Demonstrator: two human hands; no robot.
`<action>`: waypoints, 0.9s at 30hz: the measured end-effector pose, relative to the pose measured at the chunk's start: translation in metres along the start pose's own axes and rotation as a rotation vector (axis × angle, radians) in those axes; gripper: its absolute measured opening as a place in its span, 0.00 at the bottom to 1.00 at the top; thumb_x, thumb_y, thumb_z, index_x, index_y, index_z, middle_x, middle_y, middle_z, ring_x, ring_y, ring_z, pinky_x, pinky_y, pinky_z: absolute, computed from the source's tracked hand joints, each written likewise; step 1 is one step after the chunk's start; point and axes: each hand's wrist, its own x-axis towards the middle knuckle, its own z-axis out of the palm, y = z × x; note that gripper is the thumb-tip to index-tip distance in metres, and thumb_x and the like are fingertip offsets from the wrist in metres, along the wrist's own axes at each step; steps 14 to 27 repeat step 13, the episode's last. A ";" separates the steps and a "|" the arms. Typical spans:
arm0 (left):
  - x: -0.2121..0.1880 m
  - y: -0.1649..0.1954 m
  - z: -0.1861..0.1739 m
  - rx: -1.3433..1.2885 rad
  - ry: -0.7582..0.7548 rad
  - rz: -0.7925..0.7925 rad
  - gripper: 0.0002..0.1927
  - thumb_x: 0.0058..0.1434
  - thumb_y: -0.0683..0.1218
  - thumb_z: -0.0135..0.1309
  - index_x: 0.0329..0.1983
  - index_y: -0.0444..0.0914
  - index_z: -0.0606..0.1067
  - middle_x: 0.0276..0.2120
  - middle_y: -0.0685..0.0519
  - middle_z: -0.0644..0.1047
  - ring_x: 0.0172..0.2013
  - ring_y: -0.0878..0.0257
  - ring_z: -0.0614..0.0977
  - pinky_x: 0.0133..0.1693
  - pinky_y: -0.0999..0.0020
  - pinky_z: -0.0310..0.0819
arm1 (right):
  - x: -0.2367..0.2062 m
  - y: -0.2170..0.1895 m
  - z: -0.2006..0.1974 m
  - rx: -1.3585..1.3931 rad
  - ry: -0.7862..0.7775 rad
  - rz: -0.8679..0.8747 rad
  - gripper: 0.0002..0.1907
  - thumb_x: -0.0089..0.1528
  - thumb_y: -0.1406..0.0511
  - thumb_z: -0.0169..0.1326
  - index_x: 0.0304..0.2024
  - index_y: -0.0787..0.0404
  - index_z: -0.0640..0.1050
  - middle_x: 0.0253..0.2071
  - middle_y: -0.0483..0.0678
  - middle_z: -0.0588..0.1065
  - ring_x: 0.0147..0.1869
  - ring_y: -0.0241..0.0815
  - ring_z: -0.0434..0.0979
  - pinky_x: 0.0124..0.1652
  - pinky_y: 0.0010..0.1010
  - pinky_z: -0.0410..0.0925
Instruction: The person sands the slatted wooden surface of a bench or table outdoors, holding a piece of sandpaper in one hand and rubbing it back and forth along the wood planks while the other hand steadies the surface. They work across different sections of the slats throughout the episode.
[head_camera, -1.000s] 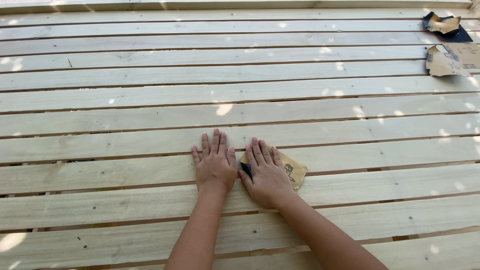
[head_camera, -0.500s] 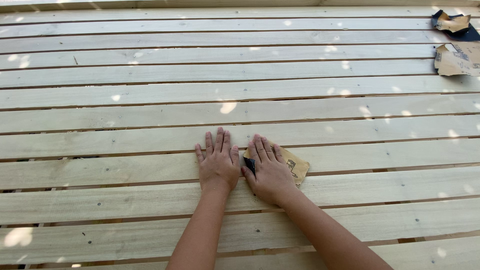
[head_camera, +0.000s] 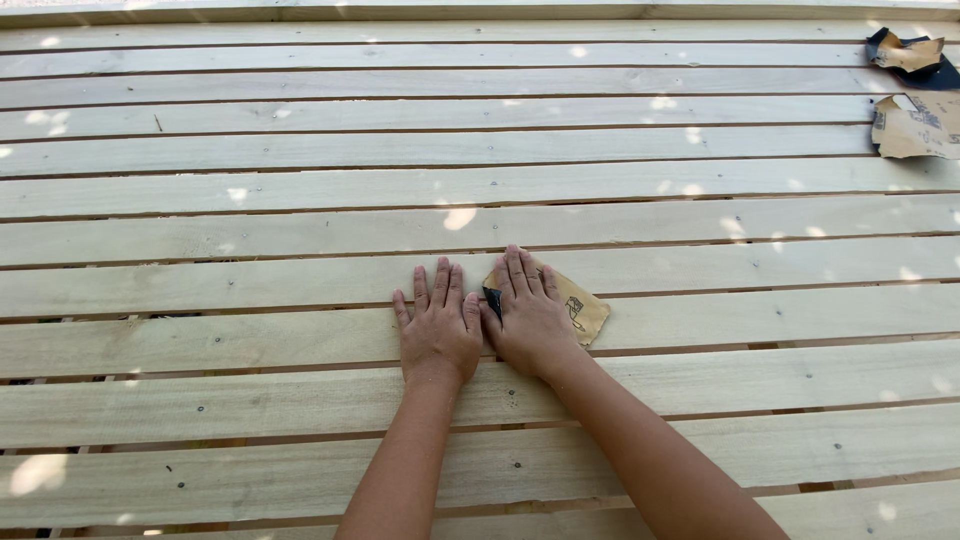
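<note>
A: Where is the sandpaper (head_camera: 578, 306)?

B: Flat on a plank (head_camera: 760, 262), grit side down, tan backing up, pinned under the right hand (head_camera: 530, 318). One dark corner curls up between the two hands.

A: Hand state?

B: Right hand: spread flat, palm down, pressing the sheet rather than gripping it. Left hand (head_camera: 438, 330): also flat and open, on bare wood just beside, touching the right. Flat palms spread pressure evenly over the sheet.

A: Other items?

B: Spare sheets (head_camera: 915, 100) lie well apart at the far right edge.
</note>
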 end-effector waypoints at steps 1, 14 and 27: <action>-0.001 0.001 0.001 0.003 0.003 0.003 0.33 0.71 0.61 0.20 0.77 0.49 0.49 0.77 0.60 0.46 0.75 0.57 0.42 0.71 0.47 0.28 | -0.021 0.002 0.001 -0.024 0.002 -0.031 0.42 0.69 0.44 0.28 0.75 0.65 0.46 0.79 0.58 0.40 0.82 0.51 0.32 0.72 0.45 0.32; 0.002 0.002 0.004 0.032 0.006 0.024 0.32 0.71 0.61 0.18 0.78 0.51 0.47 0.77 0.62 0.45 0.75 0.57 0.41 0.71 0.47 0.28 | 0.076 0.002 0.000 -0.028 0.020 0.117 0.43 0.68 0.43 0.27 0.77 0.63 0.42 0.80 0.55 0.35 0.83 0.49 0.26 0.74 0.49 0.27; 0.002 0.002 0.004 0.032 0.006 0.024 0.32 0.71 0.61 0.18 0.78 0.51 0.47 0.77 0.62 0.45 0.75 0.57 0.41 0.71 0.47 0.28 | 0.076 0.002 0.000 -0.028 0.020 0.117 0.43 0.68 0.43 0.27 0.77 0.63 0.42 0.80 0.55 0.35 0.83 0.49 0.26 0.74 0.49 0.27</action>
